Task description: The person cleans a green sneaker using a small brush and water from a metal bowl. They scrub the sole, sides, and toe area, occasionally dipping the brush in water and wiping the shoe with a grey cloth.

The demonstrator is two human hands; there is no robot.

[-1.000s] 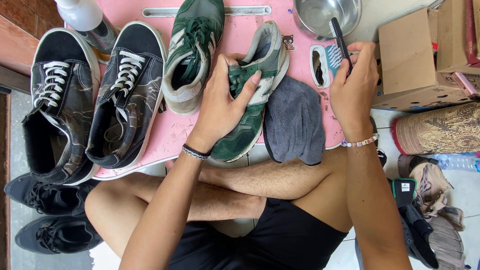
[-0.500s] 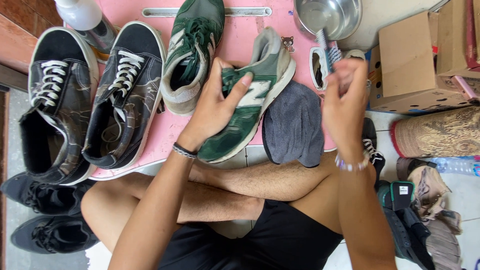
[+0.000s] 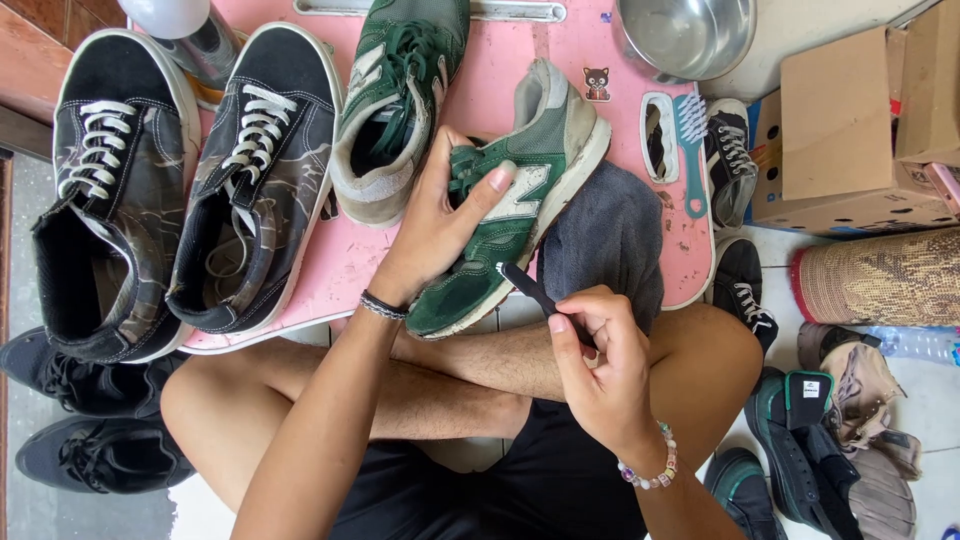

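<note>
Fingers point(image 3: 470, 195) of the left hand point(image 3: 440, 235) were curled over the top of a green sneaker point(image 3: 505, 205), clamped on its upper and tilting it so that its side and pale sole edge faced the person. The right hand point(image 3: 600, 365) was closed on the handle of a small dark brush point(image 3: 525, 285), pinched between thumb and fingertips, with the brush's tip just beside the sneaker's sole edge near the midfoot. Whether the bristles actually touched the shoe could not be told.

The sneaker rested partly on a grey cloth point(image 3: 610, 235) and partly on a pink board point(image 3: 330, 270) laid in front of the person's crossed legs. By the look of it, the step in hand was scrubbing the side of this shoe; the next stroke would call for a firm hold from the left hand while the brush ran along the sole edge, and for turning the shoe to reach the other side.

Farther out on the board lay the matching green sneaker point(image 3: 400, 95) and a pair of black high-top shoes point(image 3: 170, 190). A teal brush point(image 3: 692, 150) lay near the board's right edge, a metal bowl point(image 3: 690, 35) stood at its top, and cardboard boxes point(image 3: 850, 130) and more shoes point(image 3: 830, 450) lay on the floor to the right.
</note>
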